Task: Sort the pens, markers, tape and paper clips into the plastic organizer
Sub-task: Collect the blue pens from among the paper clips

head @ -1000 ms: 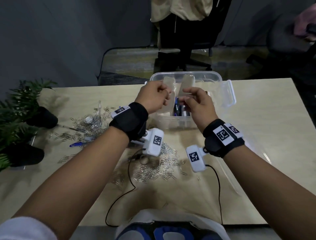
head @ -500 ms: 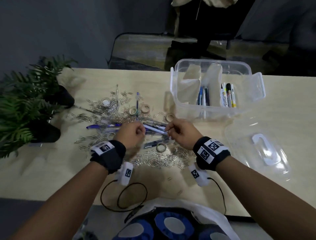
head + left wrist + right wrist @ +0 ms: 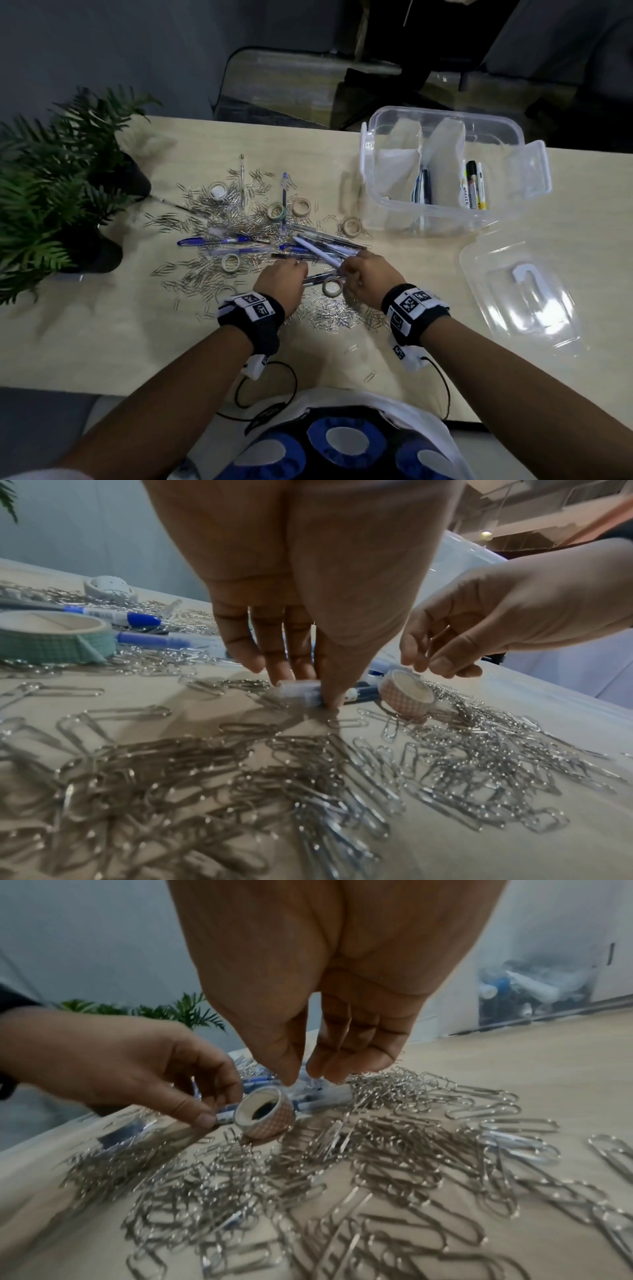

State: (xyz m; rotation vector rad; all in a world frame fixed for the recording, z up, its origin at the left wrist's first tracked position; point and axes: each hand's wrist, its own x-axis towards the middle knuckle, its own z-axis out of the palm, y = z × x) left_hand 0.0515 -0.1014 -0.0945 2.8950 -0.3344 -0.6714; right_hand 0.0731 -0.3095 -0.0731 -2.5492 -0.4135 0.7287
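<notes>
Loose pens [image 3: 236, 240], tape rolls and paper clips [image 3: 329, 311] lie heaped mid-table. My left hand [image 3: 298, 270] reaches down into the heap; its thumb and fingers [image 3: 308, 688] pinch a clear blue pen [image 3: 363, 693] that lies on the table. Just right of it, my right hand [image 3: 346, 270] has thumb and fingers [image 3: 301, 1077] pinched together at the near end of a white pen [image 3: 318, 253]. A pink checked tape roll [image 3: 331, 286] [image 3: 265, 1115] stands between the hands. The clear organizer [image 3: 445, 114] at the back right holds pens [image 3: 423, 188] and markers [image 3: 474, 185] in separate compartments.
The organizer's clear lid [image 3: 520, 298] lies on the table at the right. Potted plants [image 3: 51, 192] crowd the left edge. A green tape roll [image 3: 51, 642] sits left of my left hand. A black cable [image 3: 274, 383] loops at the near edge.
A second ago both hands were up at the organizer's dividers. They have come down to the pen heap; over the last half second they have barely moved.
</notes>
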